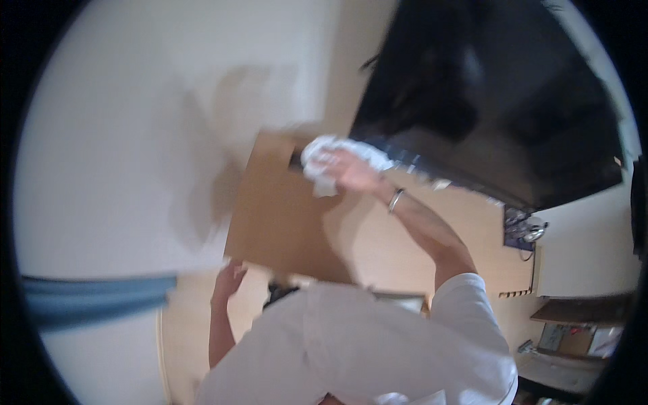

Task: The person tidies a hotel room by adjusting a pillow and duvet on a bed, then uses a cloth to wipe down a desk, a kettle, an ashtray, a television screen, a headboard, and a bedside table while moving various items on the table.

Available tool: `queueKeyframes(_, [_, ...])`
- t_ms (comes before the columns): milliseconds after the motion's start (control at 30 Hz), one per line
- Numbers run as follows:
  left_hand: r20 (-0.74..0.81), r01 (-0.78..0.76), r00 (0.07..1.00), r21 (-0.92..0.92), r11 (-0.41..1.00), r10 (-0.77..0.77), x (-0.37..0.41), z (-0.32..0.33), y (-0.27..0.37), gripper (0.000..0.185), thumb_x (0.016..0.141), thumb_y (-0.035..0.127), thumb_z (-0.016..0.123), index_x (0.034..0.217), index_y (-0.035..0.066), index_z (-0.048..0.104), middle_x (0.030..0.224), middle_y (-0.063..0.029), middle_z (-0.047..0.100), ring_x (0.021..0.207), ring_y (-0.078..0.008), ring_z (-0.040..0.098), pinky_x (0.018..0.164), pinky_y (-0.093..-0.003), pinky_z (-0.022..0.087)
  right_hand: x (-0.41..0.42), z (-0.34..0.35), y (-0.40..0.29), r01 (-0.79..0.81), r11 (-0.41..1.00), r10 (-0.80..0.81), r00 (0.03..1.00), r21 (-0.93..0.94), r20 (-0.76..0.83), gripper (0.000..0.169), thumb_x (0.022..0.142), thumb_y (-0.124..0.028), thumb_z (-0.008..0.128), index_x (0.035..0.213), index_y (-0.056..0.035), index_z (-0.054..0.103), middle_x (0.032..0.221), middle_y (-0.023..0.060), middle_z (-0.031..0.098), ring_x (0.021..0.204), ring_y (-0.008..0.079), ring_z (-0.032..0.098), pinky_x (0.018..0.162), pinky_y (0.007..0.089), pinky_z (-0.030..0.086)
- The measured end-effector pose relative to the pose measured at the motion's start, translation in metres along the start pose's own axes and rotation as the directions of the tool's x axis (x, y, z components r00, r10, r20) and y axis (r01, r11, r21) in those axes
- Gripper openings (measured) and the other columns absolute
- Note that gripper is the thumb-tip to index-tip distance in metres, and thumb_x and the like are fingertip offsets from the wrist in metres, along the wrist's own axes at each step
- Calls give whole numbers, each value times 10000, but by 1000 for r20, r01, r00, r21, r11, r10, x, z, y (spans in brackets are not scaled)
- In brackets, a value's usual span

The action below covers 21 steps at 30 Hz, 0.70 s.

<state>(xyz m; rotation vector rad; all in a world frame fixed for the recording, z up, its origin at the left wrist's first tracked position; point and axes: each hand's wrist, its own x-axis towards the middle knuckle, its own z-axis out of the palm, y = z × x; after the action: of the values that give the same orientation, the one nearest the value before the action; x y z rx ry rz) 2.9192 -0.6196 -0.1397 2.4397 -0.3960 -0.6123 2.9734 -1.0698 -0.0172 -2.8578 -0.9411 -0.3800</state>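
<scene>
A crumpled white cloth (324, 152) lies under my right hand (347, 169), which presses it onto a light wood-coloured tabletop (283, 212). A metal bracelet (396, 200) is on my right wrist. Beside the cloth a small dark object or opening (295, 159) shows in part. My left hand (231, 276) is at the near left corner of the top, its fingers by the edge; whether it grips the edge cannot be told. Just beyond the cloth, to the right, stands a large flat-screen television (486, 101).
A white wall (116, 152) rises along the left, with a blue curtain (101, 301) at the lower left. Small items with a cable (526, 228) are beyond the television's lower edge. Dark wooden shelves (582, 310) holding things stand at the lower right.
</scene>
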Motion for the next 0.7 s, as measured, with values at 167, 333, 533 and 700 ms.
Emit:
queueKeyframes(167, [112, 272, 962, -266, 925, -251, -85, 8, -72, 340, 829, 223, 590, 1106, 33, 544, 1021, -158, 620, 899, -270, 616, 773, -344, 485, -99, 138, -106, -556, 784, 561, 825, 276, 67, 419, 757, -118, 574, 1168, -186, 525, 1312, 96, 406, 1200, 310, 362, 1007, 421, 287])
queueKeyframes(333, [135, 599, 800, -225, 768, -585, -211, 17, -159, 354, 820, 259, 604, 1088, 34, 554, 963, -160, 635, 922, -260, 614, 793, -354, 482, -121, 169, -187, -927, 342, 936, 321, -157, 142, 582, 814, -324, 538, 1349, -240, 324, 1448, 105, 172, 1293, 361, 206, 1016, 552, 193])
queueKeyframes(533, [88, 597, 787, -358, 718, -611, -286, 34, -169, 379, 827, 322, 600, 1052, 19, 566, 846, -133, 632, 791, -190, 608, 704, -314, 475, -6, 229, 15, -973, 175, 975, 192, -151, -107, 534, 829, -330, 486, 1337, -257, 337, 1456, 87, 162, 1287, 395, 213, 993, 601, 197])
queueKeyframes(700, [104, 606, 567, -725, 328, -817, -368, 81, -148, 273, 864, 218, 586, 1047, 20, 548, 795, -42, 608, 750, -123, 569, 661, -260, 467, 195, 266, -8, -745, 618, 757, 650, -249, -67, 484, 827, -259, 501, 1298, -233, 391, 1422, 24, 253, 1255, 371, 274, 933, 645, 234])
